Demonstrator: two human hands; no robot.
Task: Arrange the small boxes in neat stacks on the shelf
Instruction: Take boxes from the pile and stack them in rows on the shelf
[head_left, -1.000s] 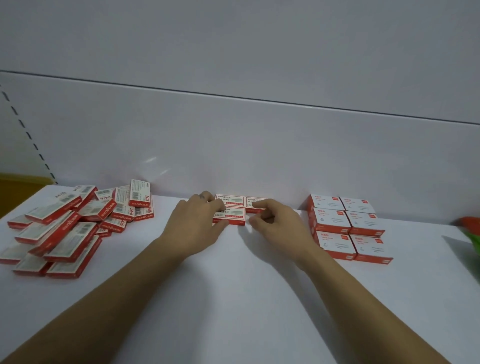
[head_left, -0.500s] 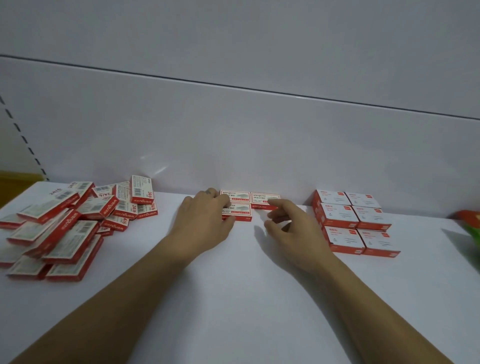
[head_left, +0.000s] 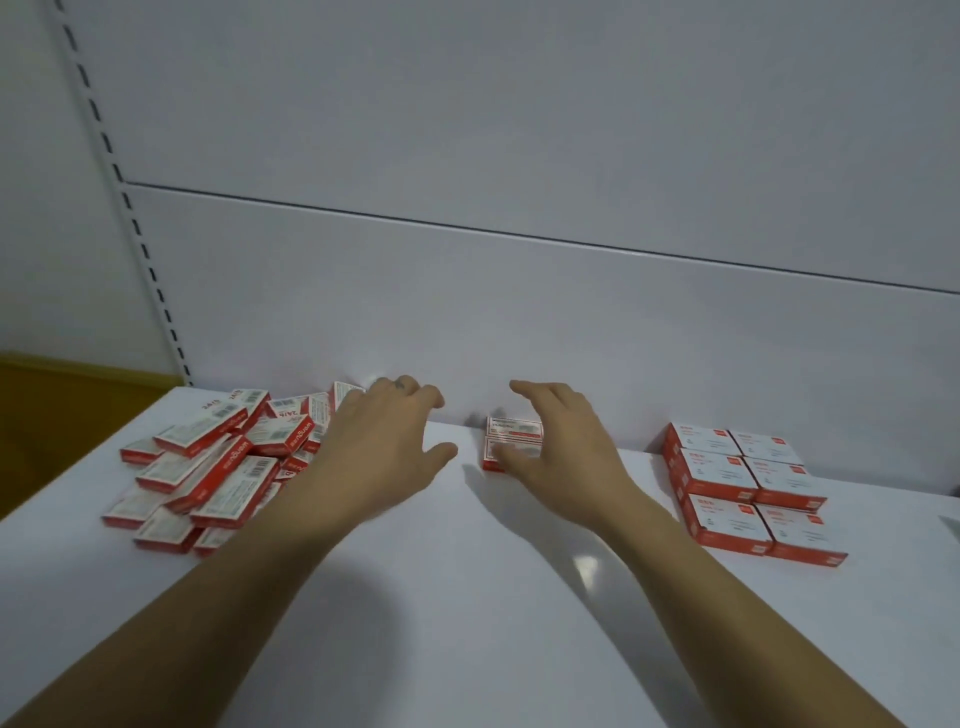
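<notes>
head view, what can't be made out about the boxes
All in the head view:
Middle boxes: right hand covers their right part; count unclear.
Pile: left hand and forearm hide its right side.
Box print: too small and blurred to read.

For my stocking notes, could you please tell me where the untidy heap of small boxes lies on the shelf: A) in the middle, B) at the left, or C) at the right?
B: the jumbled heap lies at the left of the shelf, partly hidden by the left hand, while the neat block stands at the right.
</notes>
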